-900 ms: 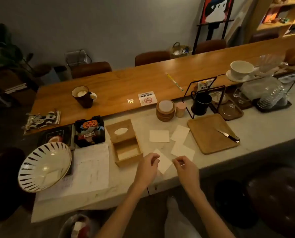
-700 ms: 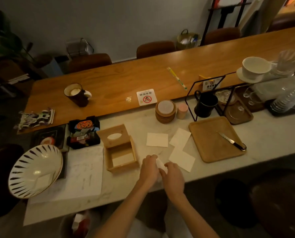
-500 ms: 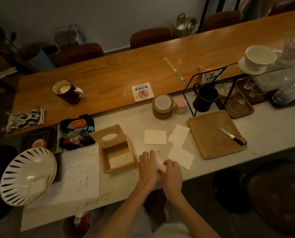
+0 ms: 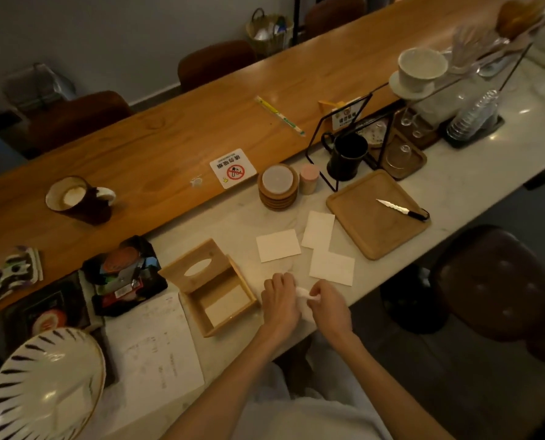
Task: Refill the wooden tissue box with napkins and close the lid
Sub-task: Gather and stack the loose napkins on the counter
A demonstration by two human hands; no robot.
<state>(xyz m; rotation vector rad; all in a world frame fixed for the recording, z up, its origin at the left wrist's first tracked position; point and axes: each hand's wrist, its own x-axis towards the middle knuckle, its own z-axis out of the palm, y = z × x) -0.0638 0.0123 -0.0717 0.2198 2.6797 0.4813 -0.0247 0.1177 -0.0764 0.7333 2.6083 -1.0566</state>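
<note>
Napkin of thin white paper [image 4: 303, 293], pinched between left hand [image 4: 280, 302] and right hand [image 4: 328, 304] on the marble counter [image 4: 455, 198] beside the open wooden tissue box [image 4: 215, 287], looks light, limp, best held by its folded edges.

A pale marble table [image 4: 455, 198] carries the open wooden tissue box [image 4: 214, 289] near left, three flat napkins [image 4: 278, 245] at centre, a wooden tray [image 4: 376, 214] right, and stacked coasters [image 4: 277, 192] farther back.
</note>
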